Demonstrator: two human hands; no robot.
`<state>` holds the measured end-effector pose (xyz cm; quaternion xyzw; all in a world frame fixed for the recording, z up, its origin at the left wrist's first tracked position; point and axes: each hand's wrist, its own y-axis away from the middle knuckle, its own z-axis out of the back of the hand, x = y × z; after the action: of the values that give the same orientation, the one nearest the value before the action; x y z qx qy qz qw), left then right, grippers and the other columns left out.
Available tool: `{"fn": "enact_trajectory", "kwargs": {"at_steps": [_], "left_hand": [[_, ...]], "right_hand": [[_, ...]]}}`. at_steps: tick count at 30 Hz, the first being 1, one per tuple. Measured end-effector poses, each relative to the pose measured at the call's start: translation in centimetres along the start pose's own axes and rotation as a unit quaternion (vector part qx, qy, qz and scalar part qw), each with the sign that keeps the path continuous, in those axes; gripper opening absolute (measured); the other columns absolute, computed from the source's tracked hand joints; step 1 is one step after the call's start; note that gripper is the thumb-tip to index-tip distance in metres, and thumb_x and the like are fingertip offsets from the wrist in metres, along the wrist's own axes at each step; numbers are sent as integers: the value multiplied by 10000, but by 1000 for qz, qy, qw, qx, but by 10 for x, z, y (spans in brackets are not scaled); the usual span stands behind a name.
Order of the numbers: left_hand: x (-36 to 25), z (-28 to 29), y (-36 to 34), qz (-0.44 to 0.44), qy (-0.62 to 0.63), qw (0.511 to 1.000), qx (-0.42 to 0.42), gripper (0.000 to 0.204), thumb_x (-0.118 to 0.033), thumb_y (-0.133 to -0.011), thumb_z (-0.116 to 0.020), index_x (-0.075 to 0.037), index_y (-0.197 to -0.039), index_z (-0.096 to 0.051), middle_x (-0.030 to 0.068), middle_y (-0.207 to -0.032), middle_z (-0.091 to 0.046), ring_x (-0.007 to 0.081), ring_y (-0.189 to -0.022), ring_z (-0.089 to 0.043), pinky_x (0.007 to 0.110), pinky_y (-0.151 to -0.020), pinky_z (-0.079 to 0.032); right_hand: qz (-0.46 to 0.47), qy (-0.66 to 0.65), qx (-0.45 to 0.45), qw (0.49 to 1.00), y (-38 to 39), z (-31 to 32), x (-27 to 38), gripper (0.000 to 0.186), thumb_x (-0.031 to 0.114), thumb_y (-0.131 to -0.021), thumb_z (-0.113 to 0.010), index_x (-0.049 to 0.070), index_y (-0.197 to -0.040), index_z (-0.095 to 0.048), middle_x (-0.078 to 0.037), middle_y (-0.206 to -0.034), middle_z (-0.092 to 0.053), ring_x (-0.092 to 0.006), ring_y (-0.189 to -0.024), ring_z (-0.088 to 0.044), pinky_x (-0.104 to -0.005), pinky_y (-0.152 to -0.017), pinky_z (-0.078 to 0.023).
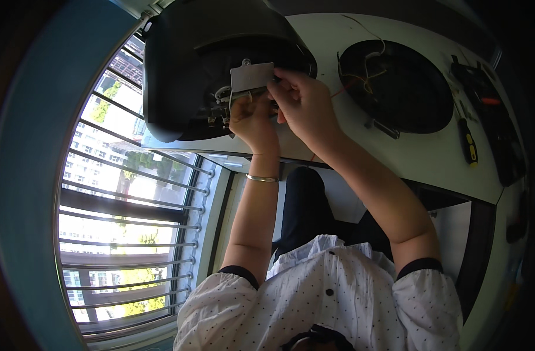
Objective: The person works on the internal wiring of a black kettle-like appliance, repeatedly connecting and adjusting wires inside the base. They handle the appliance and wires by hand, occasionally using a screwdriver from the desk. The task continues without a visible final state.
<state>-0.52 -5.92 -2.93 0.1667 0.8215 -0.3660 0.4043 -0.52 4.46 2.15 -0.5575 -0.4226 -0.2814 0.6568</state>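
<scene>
A large black plastic housing lies on the table at the far left, with metal fittings exposed at its near side. A small, flat grey plate with a tab on top stands up against the housing. At its right edge the thumb and fingers of my right hand are pinched together on it. Just below the plate, my left hand has its fingers curled in beside the fittings. What those fingers grip is hidden. A thin red wire runs to the right of my right hand.
On the white table lies a black oval cover with loose wires. Farther right are a black-and-yellow screwdriver and a dark tool case. A barred window is at my left.
</scene>
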Motion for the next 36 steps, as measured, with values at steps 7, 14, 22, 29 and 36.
{"fn": "enact_trajectory", "kwargs": {"at_steps": [7, 14, 22, 29, 36], "left_hand": [[13, 10, -4, -30, -61, 997, 21, 110, 41, -774, -650, 15, -847, -572, 45, -774, -647, 74, -653, -586, 182, -606, -468], [6, 7, -1, -42, -82, 996, 15, 117, -15, -792, -681, 12, -830, -573, 22, -739, -635, 50, -636, -558, 172, -579, -446], [8, 3, -2, -19, -102, 995, -11, 121, -34, -770, -689, 2, -807, -580, 16, -724, -637, 48, -617, -542, 176, -579, -436], [13, 7, -3, -37, -144, 989, -19, 137, -43, -745, -701, 4, -808, -589, -6, -671, -608, 49, -594, -517, 183, -569, -427], [9, 6, -1, -14, -112, 993, -28, 137, -32, -739, -703, 1, -811, -592, -1, -665, -610, 49, -598, -525, 185, -576, -433]], "right_hand": [[-28, -5, 44, 999, 2, -13, -5, 246, 75, -883, -572, -72, -1081, -571, -105, -785, -658, -111, -507, -588, -228, -437, -458], [186, 326, -44, 926, -2, -21, -14, 191, 189, -867, -586, 0, -882, -602, -133, -733, -628, -236, -561, -627, -317, -469, -497], [222, 300, -107, 922, -7, -20, -11, 170, 209, -834, -639, 46, -838, -592, -105, -726, -618, -251, -601, -631, -335, -490, -507], [264, 243, -111, 927, -22, -27, -12, 119, 147, -846, -624, 35, -845, -582, -112, -753, -624, -258, -626, -637, -334, -506, -512], [226, 271, -119, 928, -26, -30, -8, 124, 118, -867, -591, 8, -821, -556, -155, -730, -617, -309, -596, -624, -361, -499, -511]]}}
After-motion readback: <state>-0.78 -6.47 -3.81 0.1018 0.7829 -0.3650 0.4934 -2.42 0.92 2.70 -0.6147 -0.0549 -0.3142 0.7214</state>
